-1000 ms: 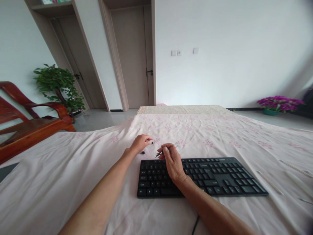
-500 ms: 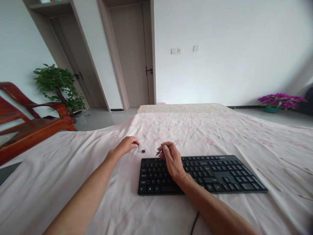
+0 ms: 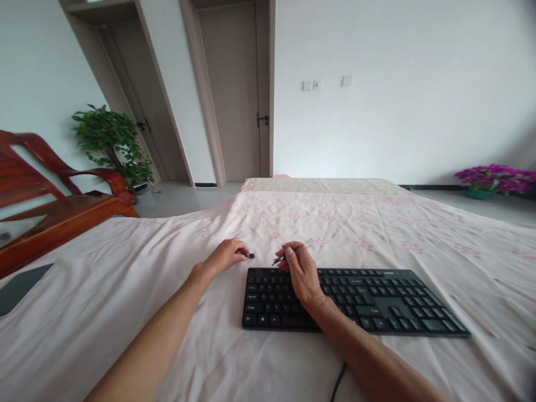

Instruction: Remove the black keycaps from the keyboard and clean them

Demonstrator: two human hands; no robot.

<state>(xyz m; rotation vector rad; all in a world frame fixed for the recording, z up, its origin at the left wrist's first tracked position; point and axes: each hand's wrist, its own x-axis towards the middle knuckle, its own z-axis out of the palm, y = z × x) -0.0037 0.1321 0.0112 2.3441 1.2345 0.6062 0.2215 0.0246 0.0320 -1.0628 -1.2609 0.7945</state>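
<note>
At the far left edge a dark flat object [image 3: 20, 285] lies on the pink floral cloth [image 3: 125, 290], too cut off to identify. Behind it stands a red wooden chair [image 3: 62, 195], with a leafy potted plant [image 3: 112, 139] beside it near the doorways.

The cloth covers the desk [image 3: 318, 186], whose far end shows bare past the cloth's edge. The left hand [image 3: 226, 255] rests on the cloth just left of the keyboard's far left corner, its fingers drawn together in a pinch on a small black keycap [image 3: 250, 255], which sits at the fingertips, right on or just above the cloth; whether it is lifted clear cannot be told.

Just to the right, the right hand [image 3: 302, 273] hovers over the left part of the black keyboard [image 3: 377, 301], its wrist above the keys. Its thumb and fingers are closed on a thin dark wire tool [image 3: 280, 259], a keycap puller by its look, whose tip points left toward the keycap, near it but not touching. The two hands are close together yet apart.

The keyboard lies flat on the cloth, its long side running to the right, and its black cable [image 3: 338, 382] leaves the near edge toward the bottom of the view.

Further right, thin pale sticks [image 3: 475, 316] lie on the cloth. Against the far wall on the right sits a pot of purple flowers [image 3: 494, 180].
</note>
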